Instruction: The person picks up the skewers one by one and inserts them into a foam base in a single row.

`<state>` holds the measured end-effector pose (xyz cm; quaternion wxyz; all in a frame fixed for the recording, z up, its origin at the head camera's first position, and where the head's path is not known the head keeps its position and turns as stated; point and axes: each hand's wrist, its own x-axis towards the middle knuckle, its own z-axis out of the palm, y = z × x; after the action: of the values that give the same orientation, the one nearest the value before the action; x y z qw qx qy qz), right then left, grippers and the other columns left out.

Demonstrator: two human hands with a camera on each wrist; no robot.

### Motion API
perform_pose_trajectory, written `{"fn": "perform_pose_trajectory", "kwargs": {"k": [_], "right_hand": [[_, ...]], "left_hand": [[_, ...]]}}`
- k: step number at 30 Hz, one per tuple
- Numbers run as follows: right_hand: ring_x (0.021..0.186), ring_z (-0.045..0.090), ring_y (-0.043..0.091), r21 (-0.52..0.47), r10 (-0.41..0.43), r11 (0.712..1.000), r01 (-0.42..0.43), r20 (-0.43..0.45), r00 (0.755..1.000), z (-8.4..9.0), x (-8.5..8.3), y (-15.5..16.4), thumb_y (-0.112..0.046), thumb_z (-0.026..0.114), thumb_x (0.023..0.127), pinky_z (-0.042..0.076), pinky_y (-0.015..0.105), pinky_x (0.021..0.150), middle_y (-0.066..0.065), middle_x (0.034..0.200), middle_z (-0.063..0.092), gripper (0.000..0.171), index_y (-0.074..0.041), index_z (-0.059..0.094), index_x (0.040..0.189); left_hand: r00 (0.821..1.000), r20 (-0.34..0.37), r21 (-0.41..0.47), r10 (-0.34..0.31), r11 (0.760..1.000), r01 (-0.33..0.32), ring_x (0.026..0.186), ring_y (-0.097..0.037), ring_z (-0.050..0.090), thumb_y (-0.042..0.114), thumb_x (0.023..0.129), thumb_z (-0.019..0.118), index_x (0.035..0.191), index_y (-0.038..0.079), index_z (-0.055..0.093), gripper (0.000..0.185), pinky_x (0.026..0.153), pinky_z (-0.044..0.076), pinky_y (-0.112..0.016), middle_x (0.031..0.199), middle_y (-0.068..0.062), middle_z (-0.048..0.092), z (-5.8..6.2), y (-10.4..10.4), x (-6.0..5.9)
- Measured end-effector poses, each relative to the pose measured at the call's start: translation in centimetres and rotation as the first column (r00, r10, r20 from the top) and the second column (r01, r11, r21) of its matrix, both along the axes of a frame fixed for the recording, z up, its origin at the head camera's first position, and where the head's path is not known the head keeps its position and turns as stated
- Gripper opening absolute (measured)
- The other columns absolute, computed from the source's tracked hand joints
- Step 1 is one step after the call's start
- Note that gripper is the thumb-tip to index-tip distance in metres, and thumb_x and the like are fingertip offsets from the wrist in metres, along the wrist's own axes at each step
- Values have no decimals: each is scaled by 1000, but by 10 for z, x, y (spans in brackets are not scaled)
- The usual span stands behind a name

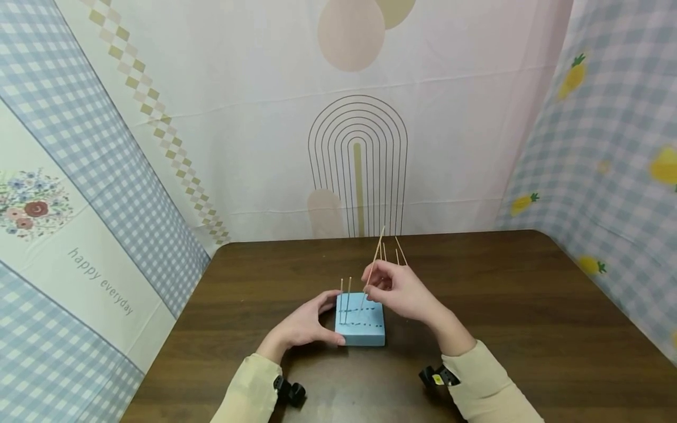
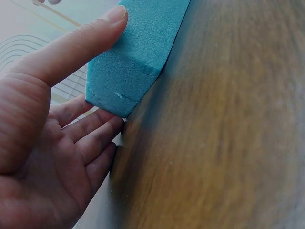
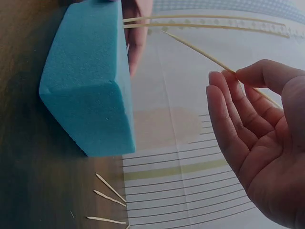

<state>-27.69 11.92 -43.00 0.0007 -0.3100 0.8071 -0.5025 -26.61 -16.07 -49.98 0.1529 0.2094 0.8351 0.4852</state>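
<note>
A light blue foam block (image 1: 365, 339) sits on the table, with rows of small dark marks on its top. My left hand (image 1: 305, 323) holds its left side, thumb at the near corner and fingers at the far one. Two thin wooden skewers (image 3: 205, 27) stand upright in the block's left part. Above the block, my right hand (image 1: 404, 291) pinches another skewer (image 3: 200, 51) between thumb and fingers. That skewer slants, its pointed tip aimed down at the block's top and, in the right wrist view, apart from it.
Several loose skewers (image 3: 108, 220) lie on the brown wooden table (image 1: 486, 282) behind my right hand. A printed cloth (image 1: 254, 147) hangs along the table's far edge, and checked cloths hang at both sides.
</note>
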Motion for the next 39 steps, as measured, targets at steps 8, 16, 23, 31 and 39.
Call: {"fn": "perform_pose_trajectory", "kwargs": {"k": [8, 16, 23, 31, 39], "right_hand": [[76, 68, 12, 73, 58, 996, -54, -56, 997, 1, 4, -7, -5, 70, 98, 56, 30, 67, -8, 85, 73, 11, -15, 69, 102], [74, 64, 8, 110, 64, 992, -53, -104, 993, -1, 4, -9, -6, 71, 98, 55, 29, 67, -9, 84, 72, 11, -16, 69, 99], [74, 63, 7, 133, 51, 991, -34, -126, 991, -1, 6, -9, -7, 72, 99, 55, 29, 68, -12, 83, 69, 8, -15, 70, 98], [73, 62, 7, 164, 50, 986, -27, -138, 989, 0, 5, -8, -8, 72, 99, 55, 28, 67, -13, 84, 69, 9, -17, 70, 99], [73, 62, 6, 178, 61, 983, -35, -147, 987, 2, 2, -6, -5, 72, 98, 54, 27, 67, -12, 84, 69, 11, -16, 70, 99]], "left_hand": [[1000, -2, -7, 1, 1000, -1, 151, -27, 45, 30, 78, 99, 163, 10, 39, 106, 124, 30, -52, 164, -9, 47, 0, -1, 0], [1000, 5, -7, 2, 1000, -2, 151, -26, 45, 30, 78, 99, 163, 10, 40, 105, 124, 29, -51, 164, -8, 47, 0, 0, 0], [1000, 0, 3, -2, 1000, 2, 151, -27, 45, 29, 79, 98, 163, 9, 39, 105, 124, 29, -53, 164, -8, 47, 0, 0, 0], [1000, -5, -8, 4, 1000, -4, 150, -26, 46, 31, 79, 98, 163, 10, 40, 105, 123, 30, -52, 164, -8, 47, -1, 2, -2], [1000, 0, -4, 13, 1000, -13, 150, -26, 45, 30, 79, 98, 163, 11, 40, 104, 123, 31, -51, 163, -8, 47, -1, 4, -3]]}}
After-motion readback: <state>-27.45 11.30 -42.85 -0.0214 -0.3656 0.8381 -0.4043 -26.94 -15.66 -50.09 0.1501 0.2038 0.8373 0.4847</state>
